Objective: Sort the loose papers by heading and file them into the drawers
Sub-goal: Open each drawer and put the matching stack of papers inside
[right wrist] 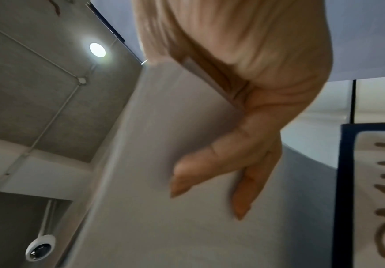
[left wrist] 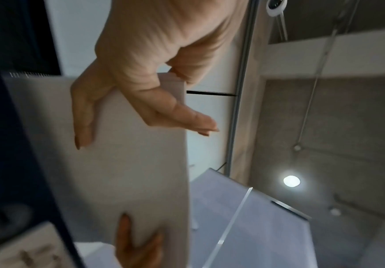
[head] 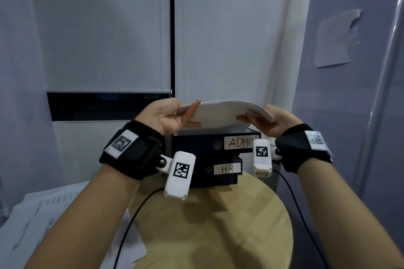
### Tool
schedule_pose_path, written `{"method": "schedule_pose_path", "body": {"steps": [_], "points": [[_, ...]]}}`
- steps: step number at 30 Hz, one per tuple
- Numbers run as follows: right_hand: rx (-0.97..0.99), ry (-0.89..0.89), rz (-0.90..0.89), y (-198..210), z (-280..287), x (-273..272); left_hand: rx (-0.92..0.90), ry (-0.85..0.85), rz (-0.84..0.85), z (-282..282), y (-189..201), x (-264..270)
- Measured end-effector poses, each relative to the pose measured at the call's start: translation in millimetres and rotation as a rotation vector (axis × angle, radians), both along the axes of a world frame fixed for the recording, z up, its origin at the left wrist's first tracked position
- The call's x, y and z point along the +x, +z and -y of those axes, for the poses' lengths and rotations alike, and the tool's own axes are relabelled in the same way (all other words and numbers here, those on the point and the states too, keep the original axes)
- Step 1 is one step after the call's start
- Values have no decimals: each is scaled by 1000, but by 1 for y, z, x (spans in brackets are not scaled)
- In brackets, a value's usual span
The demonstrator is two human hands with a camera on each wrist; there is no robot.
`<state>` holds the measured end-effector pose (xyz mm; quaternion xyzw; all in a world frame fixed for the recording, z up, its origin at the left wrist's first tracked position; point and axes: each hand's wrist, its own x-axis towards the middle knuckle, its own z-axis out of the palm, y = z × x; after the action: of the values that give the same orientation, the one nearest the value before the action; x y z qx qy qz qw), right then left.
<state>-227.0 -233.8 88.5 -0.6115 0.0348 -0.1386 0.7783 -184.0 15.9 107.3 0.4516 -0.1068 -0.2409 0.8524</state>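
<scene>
1. Above the dark blue drawer unit (head: 205,148), both hands are holding a thin white stack of papers (head: 223,113), which is bowing upward in the middle.
2. The left hand (head: 166,116) is pinching the stack's left edge, thumb below, fingers (left wrist: 187,119) above.
3. The right hand (head: 271,120) is gripping the right edge, its fingers (right wrist: 209,166) lying against the underside.
4. The unit is sitting on a round wooden bench (head: 218,225); its 2 drawers are showing labels reading ADMIN (head: 240,142) and HR (head: 227,168).
5. More loose printed sheets (head: 32,220) are lying at the lower left.
</scene>
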Motion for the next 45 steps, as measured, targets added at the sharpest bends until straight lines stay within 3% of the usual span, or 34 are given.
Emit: {"method": "schedule_pose_path", "body": {"steps": [2,4,6,8,10,14,20,22,25,28,33,36,41,45], "points": [[38,-24,-54,-2,-1,3,50,92,53,12,-7,15],[-97,-172,-66,-5,-3,16,166,228,164,23,-20,33],[-462,-342,-106,-12,-7,28,387,388,339,31,-34,51],[-878,-456,-166,-21,-6,45,747,595,600,35,-45,67],[-1141,-548,-302,-30,-9,54,1096,705,816,35,-51,75],[-1374,-611,-446,-47,-10,62,1408,660,965,38,-63,89],[-1524,-807,-265,-69,-19,46,1678,503,1171,33,-80,74],[-1591,-818,-111,-78,-31,34,1693,521,1213,29,-86,68],[-1692,-612,111,-103,-55,17,1585,479,1232,20,-92,71],[-1792,-443,156,-129,-72,18,1320,411,1239,15,-96,78],[-1847,-488,175,-140,-74,57,991,553,1128,5,-109,87],[-1853,-487,134,-142,-72,86,1026,567,1028,-10,-120,97],[-1850,-393,-14,-133,-63,136,1277,394,868,-34,-147,121],[-1756,-322,-151,-124,-69,167,1183,421,796,-56,-166,125]]}}
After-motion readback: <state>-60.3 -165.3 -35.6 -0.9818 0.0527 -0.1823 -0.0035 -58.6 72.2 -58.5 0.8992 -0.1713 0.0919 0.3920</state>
